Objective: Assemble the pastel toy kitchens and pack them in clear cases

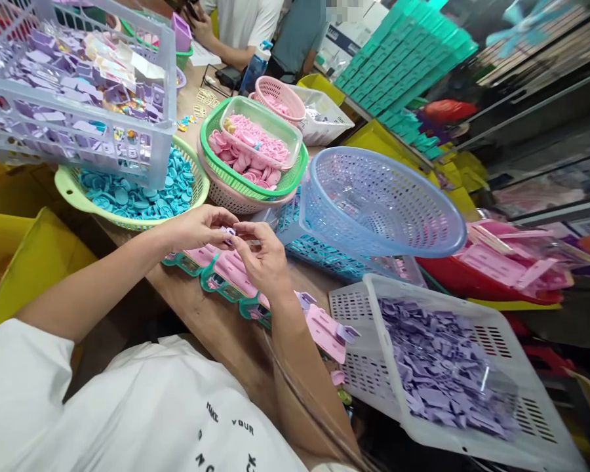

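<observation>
Purple is the small plastic piece (229, 232) that both hands pinch between them, just above the near edge of the wooden table (211, 314). The left hand (199, 227) comes from the left and closes its fingertips on the piece; the right hand (265, 259) comes from the near right, and its thumb and first finger close on the same piece from the other side. So the piece lies exactly between the 2 hands, and neither hand is nearer. It is too small to tell its long axis.

Directly under the hands a row of pink parts in green frames (223, 272) runs along the table edge, from the far left toward the near right. More loose pink and purple parts (324, 324) lie at the right end of this row, near the right forearm.

To the near right stands a white basket (368, 308) full of purple pieces, closer to the right hand. Far left of the hands is a light green basket (73, 190) with turquoise discs, closer to the left hand. Behind the hands, a blue basket (437, 236) stands tilted.
</observation>
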`<state>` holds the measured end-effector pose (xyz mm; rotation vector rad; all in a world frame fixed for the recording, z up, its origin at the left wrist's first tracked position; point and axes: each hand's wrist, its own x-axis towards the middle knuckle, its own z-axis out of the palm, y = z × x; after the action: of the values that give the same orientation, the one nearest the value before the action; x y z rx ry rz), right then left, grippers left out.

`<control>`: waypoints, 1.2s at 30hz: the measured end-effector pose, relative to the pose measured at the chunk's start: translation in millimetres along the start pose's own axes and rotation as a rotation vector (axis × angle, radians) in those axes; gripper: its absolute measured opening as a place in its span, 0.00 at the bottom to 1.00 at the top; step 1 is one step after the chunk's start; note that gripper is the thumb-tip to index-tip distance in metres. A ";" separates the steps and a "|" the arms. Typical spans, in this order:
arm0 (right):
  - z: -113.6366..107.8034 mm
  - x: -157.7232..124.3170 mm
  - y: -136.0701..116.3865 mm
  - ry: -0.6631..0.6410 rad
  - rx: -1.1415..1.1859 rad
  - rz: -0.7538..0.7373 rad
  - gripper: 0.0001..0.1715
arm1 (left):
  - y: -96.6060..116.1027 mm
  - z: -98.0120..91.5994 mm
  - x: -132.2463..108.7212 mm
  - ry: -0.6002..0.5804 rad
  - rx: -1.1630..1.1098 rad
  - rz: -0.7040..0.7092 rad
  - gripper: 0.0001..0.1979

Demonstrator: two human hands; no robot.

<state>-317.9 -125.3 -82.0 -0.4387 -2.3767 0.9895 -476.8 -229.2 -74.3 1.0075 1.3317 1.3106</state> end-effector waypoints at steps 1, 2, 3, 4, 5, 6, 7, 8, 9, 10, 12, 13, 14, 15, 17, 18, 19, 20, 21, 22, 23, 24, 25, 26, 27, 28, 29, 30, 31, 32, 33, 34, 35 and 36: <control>1.6 2.9 -1.2 -0.029 0.000 -0.023 0.15 | 1.1 -2.8 1.6 0.037 0.042 0.001 0.17; 2.9 5.8 -3.0 -0.050 -0.017 -0.049 0.17 | 3.3 -4.9 2.8 0.070 0.093 -0.007 0.19; 4.0 8.7 -5.1 -0.064 -0.046 -0.070 0.17 | 6.6 -6.8 3.4 0.091 0.151 -0.020 0.22; 4.7 11.5 -7.3 -0.074 -0.074 -0.085 0.16 | 10.8 -8.4 3.3 0.091 0.206 -0.036 0.25; 5.0 14.4 -9.3 -0.088 -0.093 -0.090 0.14 | 15.6 -10.1 2.3 0.070 0.256 -0.051 0.27; 4.9 17.1 -10.9 -0.106 -0.101 -0.085 0.12 | 20.6 -11.9 0.9 0.040 0.303 -0.061 0.29; 4.7 19.6 -12.1 -0.124 -0.102 -0.075 0.10 | 25.2 -13.8 -0.8 0.011 0.351 -0.061 0.31; 4.3 21.7 -12.8 -0.132 -0.102 -0.065 0.08 | 29.2 -15.8 -2.3 -0.010 0.403 -0.053 0.31; 4.1 23.5 -12.8 -0.136 -0.106 -0.054 0.08 | 32.2 -17.6 -3.5 -0.016 0.466 -0.036 0.31; 4.0 24.9 -12.1 -0.140 -0.109 -0.038 0.08 | 34.1 -19.1 -4.1 -0.014 0.543 -0.014 0.29; 4.6 26.4 -9.0 -0.167 -0.089 0.018 0.10 | 34.9 -21.0 -3.4 0.000 0.697 0.035 0.23; 5.3 26.8 -6.7 -0.188 -0.061 0.054 0.10 | 34.1 -21.4 -2.3 0.004 0.759 0.058 0.20; 6.3 26.9 -4.2 -0.208 -0.021 0.091 0.12 | 32.8 -21.5 -1.1 0.006 0.803 0.076 0.18; 7.3 26.9 -1.7 -0.218 0.026 0.121 0.13 | 31.3 -21.5 0.2 0.005 0.822 0.090 0.17; 9.1 27.0 2.9 -0.205 0.114 0.151 0.18 | 27.5 -21.7 2.2 0.020 0.788 0.105 0.15; 9.6 27.0 4.6 -0.198 0.143 0.158 0.21 | 25.5 -22.2 3.0 0.031 0.749 0.108 0.14; 9.7 27.2 5.7 -0.199 0.164 0.161 0.22 | 23.3 -23.0 3.5 0.045 0.705 0.110 0.14; 9.2 27.4 6.2 -0.210 0.184 0.162 0.22 | 21.1 -24.2 3.9 0.058 0.662 0.111 0.13; 8.1 27.8 6.1 -0.231 0.204 0.160 0.22 | 18.9 -25.6 4.1 0.069 0.621 0.110 0.13; 6.6 28.2 5.6 -0.255 0.229 0.157 0.22 | 16.9 -27.3 4.2 0.077 0.581 0.106 0.12; 4.8 28.7 4.7 -0.275 0.251 0.151 0.23 | 15.1 -29.0 4.0 0.085 0.544 0.103 0.13; 3.0 29.2 3.6 -0.279 0.259 0.141 0.23 | 13.7 -30.6 3.6 0.108 0.516 0.099 0.13; 1.6 29.7 2.4 -0.264 0.235 0.124 0.22 | 12.7 -32.0 2.7 0.145 0.501 0.090 0.14; 0.9 30.2 1.3 -0.236 0.172 0.097 0.20 | 12.2 -33.1 1.6 0.187 0.491 0.072 0.13; 1.2 30.6 0.3 -0.206 0.076 0.058 0.18 | 12.1 -33.7 0.2 0.217 0.481 0.044 0.12; 2.6 30.8 -0.3 -0.180 -0.041 0.016 0.15 | 12.2 -33.8 -1.3 0.225 0.470 0.004 0.10; 5.1 30.9 -0.5 -0.166 -0.166 -0.022 0.14 | 12.2 -33.5 -2.8 0.205 0.457 -0.043 0.09; 8.4 30.6 -0.2 -0.166 -0.282 -0.052 0.13 | 12.0 -32.8 -4.0 0.164 0.447 -0.089 0.10; 11.9 30.3 0.6 -0.186 -0.376 -0.070 0.12 | 11.3 -31.8 -4.8 0.119 0.448 -0.127 0.12; 15.0 29.8 1.7 -0.218 -0.438 -0.078 0.12 | 10.0 -30.8 -5.0 0.088 0.464 -0.158 0.12; 17.2 29.4 3.1 -0.258 -0.464 -0.083 0.12 | 8.2 -29.8 -4.7 0.077 0.494 -0.181 0.12; 18.0 29.1 4.6 -0.306 -0.451 -0.088 0.11 | 5.9 -28.9 -3.9 0.082 0.527 -0.196 0.10; 17.4 29.0 6.1 -0.355 -0.407 -0.093 0.11 | 3.4 -28.2 -2.9 0.095 0.557 -0.205 0.08; 15.5 29.1 7.4 -0.396 -0.346 -0.097 0.11 | 0.9 -27.7 -1.8 0.109 0.581 -0.208 0.07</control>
<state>-349.7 -115.0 -86.6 -0.2631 -2.9136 0.6667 -503.7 -236.1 -74.9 1.1502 1.9064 0.8429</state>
